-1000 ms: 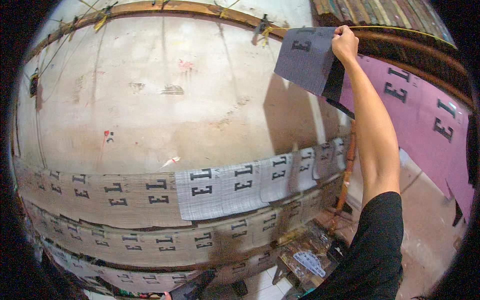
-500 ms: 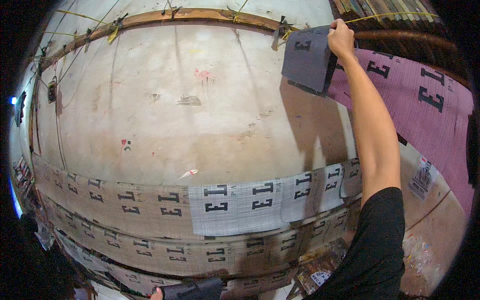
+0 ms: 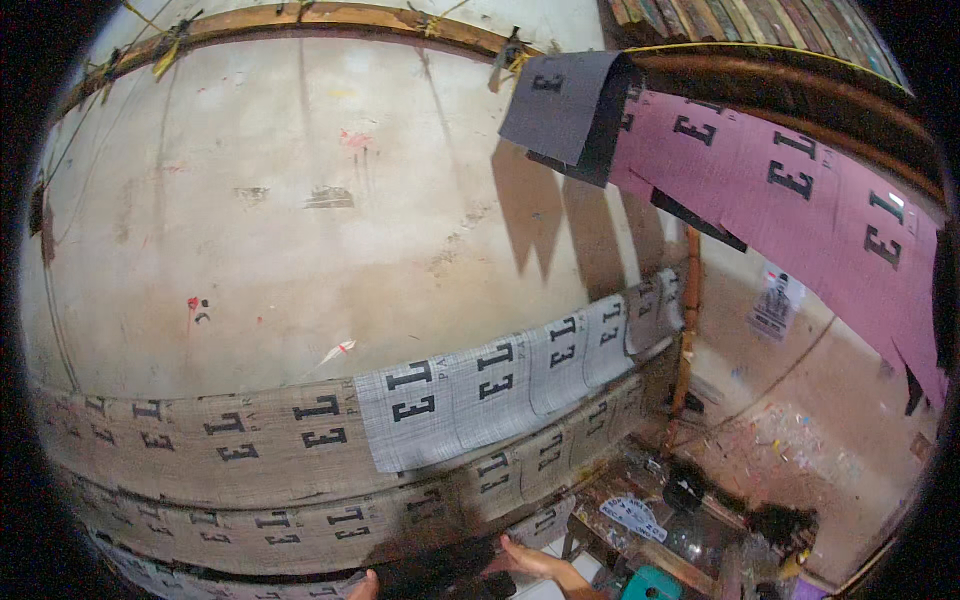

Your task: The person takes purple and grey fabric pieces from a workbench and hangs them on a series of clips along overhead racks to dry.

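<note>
At the lower edge, my left hand (image 3: 366, 586) grips the left side of a dark sheet (image 3: 435, 566), thumb on top; its other fingers are out of sight. My right hand (image 3: 540, 562) closes on the right side of that sheet. Whether it is one sheet or a stack, I cannot tell. Up at the right, a dark grey printed sheet (image 3: 560, 105) hangs folded over a line, beside a row of pink printed sheets (image 3: 740, 160). White printed sheets (image 3: 480, 395) and brownish ones (image 3: 280, 440) hang in rows below the bare wall.
A stained wall (image 3: 300, 230) stands ahead under a wooden beam (image 3: 230, 35). At the right are an upright bamboo pole (image 3: 686, 330) and a paint-spattered wooden table (image 3: 690, 575). A white lettered plate (image 3: 632, 517) lies on it, near a teal object (image 3: 652, 584).
My right hand has let go of the hung dark grey sheet and come down to the dark sheet in my left hand. The view has turned to the right.
</note>
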`<state>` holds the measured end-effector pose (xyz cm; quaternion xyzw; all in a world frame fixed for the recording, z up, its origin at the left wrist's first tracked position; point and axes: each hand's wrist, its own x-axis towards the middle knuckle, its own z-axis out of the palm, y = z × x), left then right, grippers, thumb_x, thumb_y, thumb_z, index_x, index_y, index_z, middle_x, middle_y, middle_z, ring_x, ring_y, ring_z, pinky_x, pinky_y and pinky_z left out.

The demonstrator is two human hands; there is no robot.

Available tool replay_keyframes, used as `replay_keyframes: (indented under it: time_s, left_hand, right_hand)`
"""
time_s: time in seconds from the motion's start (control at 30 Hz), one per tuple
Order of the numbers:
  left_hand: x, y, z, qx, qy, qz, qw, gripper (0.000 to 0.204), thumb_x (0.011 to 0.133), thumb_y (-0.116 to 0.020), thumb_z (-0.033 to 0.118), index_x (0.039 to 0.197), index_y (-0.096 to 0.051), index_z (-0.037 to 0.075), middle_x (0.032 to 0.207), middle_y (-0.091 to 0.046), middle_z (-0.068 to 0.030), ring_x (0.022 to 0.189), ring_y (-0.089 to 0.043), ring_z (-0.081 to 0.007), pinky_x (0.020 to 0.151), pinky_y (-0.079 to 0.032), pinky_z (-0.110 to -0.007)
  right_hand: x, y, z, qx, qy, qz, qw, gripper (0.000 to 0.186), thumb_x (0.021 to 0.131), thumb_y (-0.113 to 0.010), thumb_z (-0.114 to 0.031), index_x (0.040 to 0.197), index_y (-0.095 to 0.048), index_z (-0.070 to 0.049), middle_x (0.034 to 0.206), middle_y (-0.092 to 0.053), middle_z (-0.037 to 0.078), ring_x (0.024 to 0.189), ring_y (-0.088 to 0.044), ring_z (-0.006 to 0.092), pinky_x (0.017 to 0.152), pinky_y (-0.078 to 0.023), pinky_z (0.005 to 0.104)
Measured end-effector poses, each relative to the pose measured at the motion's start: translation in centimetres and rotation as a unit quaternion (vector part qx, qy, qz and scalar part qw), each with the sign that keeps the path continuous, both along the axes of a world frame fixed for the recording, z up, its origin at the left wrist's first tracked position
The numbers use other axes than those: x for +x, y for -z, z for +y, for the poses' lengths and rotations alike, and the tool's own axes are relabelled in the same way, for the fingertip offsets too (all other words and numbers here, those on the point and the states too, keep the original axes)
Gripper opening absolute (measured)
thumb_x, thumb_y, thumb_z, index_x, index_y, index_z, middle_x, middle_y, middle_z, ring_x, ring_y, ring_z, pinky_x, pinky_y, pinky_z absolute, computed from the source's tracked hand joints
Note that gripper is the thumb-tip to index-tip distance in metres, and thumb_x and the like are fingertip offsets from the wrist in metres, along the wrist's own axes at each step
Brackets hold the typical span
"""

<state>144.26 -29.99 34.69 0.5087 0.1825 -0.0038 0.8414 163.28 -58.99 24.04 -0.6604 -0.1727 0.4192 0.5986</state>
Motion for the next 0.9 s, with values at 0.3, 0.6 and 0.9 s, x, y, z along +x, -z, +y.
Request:
replay_keyframes:
  time_s: [0.3, 0.6, 0.9]
  left_hand:
    - [2.1, 7.3, 5.9, 0.205, 0.170, -0.038, 0.963, 0.071, 0.084, -0.038, 0.055, 0.130, -0.033, 0.002, 0.131, -0.036, -0.0151, 0.119, -0.035, -0.0303, 0.096, -0.031, -0.041]
    - [0.2, -2.5, 3.5, -0.021, 0.150, 0.001, 0.989, 0.080, 0.079, -0.038, 0.063, 0.131, -0.028, 0.003, 0.129, -0.037, -0.0182, 0.112, -0.042, -0.0379, 0.091, -0.036, -0.052]
    - [1.4, 2.2, 2.5, -0.152, 0.286, -0.105, 0.940, 0.078, 0.080, -0.034, 0.063, 0.131, -0.028, 0.004, 0.114, -0.050, -0.0187, 0.104, -0.050, -0.0349, 0.091, -0.037, -0.052]
  right_hand:
    - [-7.3, -4.5, 2.5, 0.205, 0.238, 0.107, 0.944, 0.027, 0.087, -0.051, -0.027, 0.092, -0.057, -0.002, 0.079, -0.059, 0.000, 0.068, -0.055, 0.0062, 0.060, -0.043, 0.0204]
    - [-10.7, -25.1, 4.5, -0.035, 0.084, -0.262, 0.961, 0.018, 0.086, -0.055, -0.018, 0.071, -0.054, -0.007, 0.061, -0.044, -0.008, 0.057, -0.037, 0.0015, 0.050, -0.032, 0.0208]
    - [-8.1, -59.4, 0.4, -0.188, 0.202, -0.774, 0.570, 0.013, 0.076, -0.058, -0.016, 0.071, -0.060, -0.004, 0.071, -0.060, 0.006, 0.068, -0.056, 0.0133, 0.066, -0.045, 0.0281]
